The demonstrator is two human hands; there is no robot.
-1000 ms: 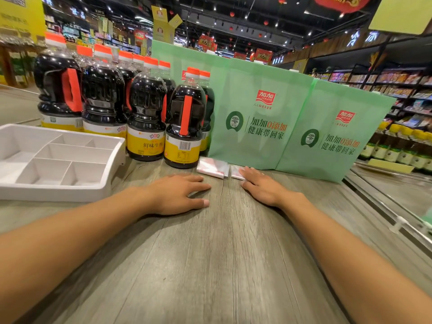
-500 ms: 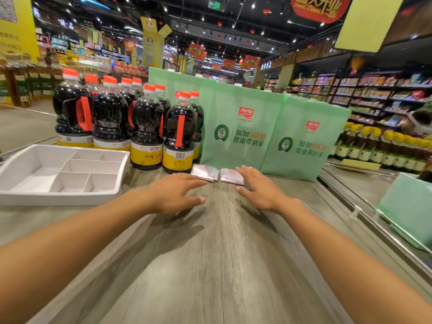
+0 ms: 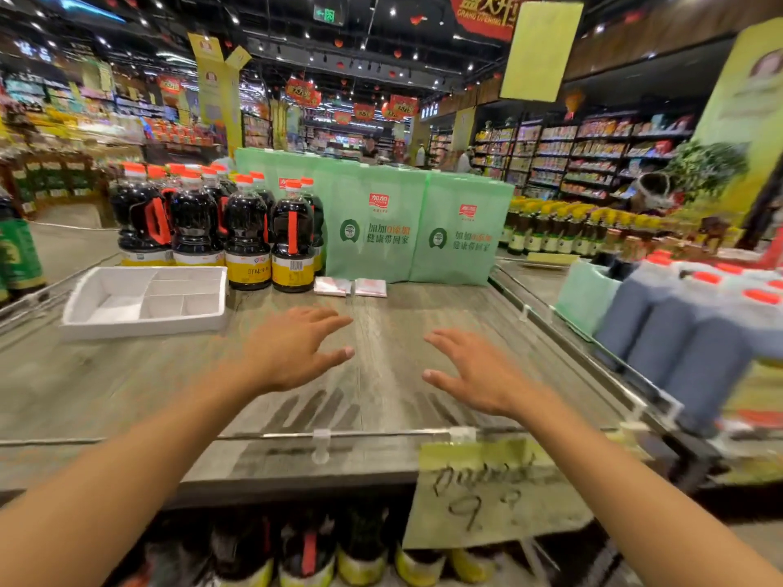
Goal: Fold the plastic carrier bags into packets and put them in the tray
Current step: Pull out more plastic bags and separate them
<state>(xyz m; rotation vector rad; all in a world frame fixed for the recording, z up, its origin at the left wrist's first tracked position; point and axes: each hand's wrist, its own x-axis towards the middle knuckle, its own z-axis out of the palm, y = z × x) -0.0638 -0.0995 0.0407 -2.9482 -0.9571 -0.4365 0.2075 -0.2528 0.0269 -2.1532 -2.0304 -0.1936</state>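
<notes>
Two small folded plastic bag packets, a left one [image 3: 332, 286] and a right one [image 3: 371, 287], lie side by side on the wooden shelf top at the foot of the green bags. A white foam tray [image 3: 106, 322] with several compartments sits at the left and holds nothing. My left hand [image 3: 292, 351] hovers over the shelf middle with fingers spread, holding nothing. My right hand [image 3: 472, 374] is beside it, fingers also spread and empty. Both hands are well short of the packets.
Dark sauce bottles [image 3: 248, 235] with orange caps stand behind the tray. Two green printed bags [image 3: 417, 230] stand upright behind the packets. A clear rail with a green price tag [image 3: 487, 493] runs along the front edge. Blue-grey jugs [image 3: 678, 328] crowd the right.
Both hands have pulled back from the packets toward me and spread apart. The view has risen and backed off, showing the shelf's front edge and price tag.
</notes>
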